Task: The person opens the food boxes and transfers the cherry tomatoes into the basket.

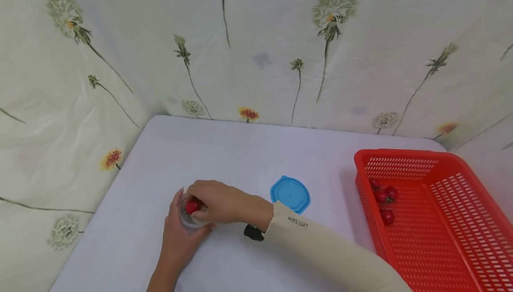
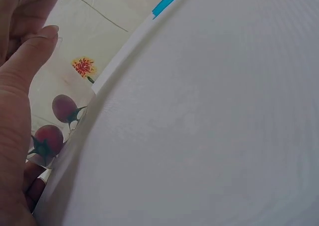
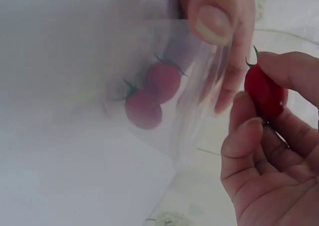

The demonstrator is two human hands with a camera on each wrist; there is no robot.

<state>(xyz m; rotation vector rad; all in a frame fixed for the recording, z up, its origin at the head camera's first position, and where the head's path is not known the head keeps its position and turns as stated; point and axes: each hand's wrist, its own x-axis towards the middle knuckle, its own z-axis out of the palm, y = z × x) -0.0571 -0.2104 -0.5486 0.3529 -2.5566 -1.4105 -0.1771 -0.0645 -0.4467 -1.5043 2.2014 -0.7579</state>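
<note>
My left hand (image 1: pixel 179 234) grips a clear plastic container (image 3: pixel 182 128) standing on the left part of the table, its fingers and thumb round the wall. Two cherry tomatoes with green stalks, one nearer the bottom (image 3: pixel 143 110) and one beside it (image 3: pixel 162 81), show through that wall, with a darker shape behind them. Above the container's mouth is my right hand (image 1: pixel 218 200). It pinches a red cherry tomato (image 3: pixel 264 90) between thumb and fingers, right at the rim in the right wrist view. The left wrist view shows tomatoes (image 2: pixel 49 137) in the container beside my left thumb (image 2: pixel 31 59).
A blue plastic lid (image 1: pixel 290 193) lies on the white table (image 1: pixel 240 149), just beyond my right forearm. At the right stands a red slatted basket (image 1: pixel 425 243) with several cherry tomatoes (image 1: pixel 387 216) along its left side. Flowered sheeting (image 1: pixel 256 83) rises behind the table.
</note>
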